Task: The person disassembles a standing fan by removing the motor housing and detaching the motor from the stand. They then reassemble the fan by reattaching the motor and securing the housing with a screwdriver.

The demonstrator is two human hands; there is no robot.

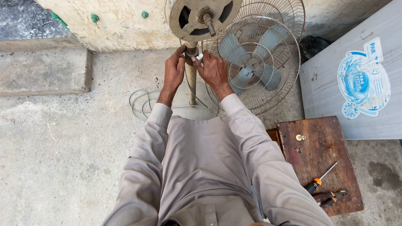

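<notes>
From the headcam I saw, at far left, a raised concrete step (44,69) along the wall, and green plugs (95,18) set in the plaster above it. A coil of pale cord (142,102) lay on the concrete floor (63,155) near the foot of the fan pole (191,79). My left hand (173,71) was wrapped around that pole just under the motor housing (203,16), fingers closed on the collar. My right hand (214,71) met it from the other side, fingertips pinched on a small pale part at the same collar; what that part was, I could not tell. Both grey sleeves reached forward, elbows bent, wrists close together. Right of the hands, a wire guard (255,62) with pale blue blades (251,58) leaned against the wall. Further right, a wooden stool (322,167) carried a small screw (300,137), an orange-handled screwdriver (319,181) and pliers (331,196). Behind it stood a grey panel (335,88) bearing a round blue-and-white sticker (363,79) with a wave design.
</notes>
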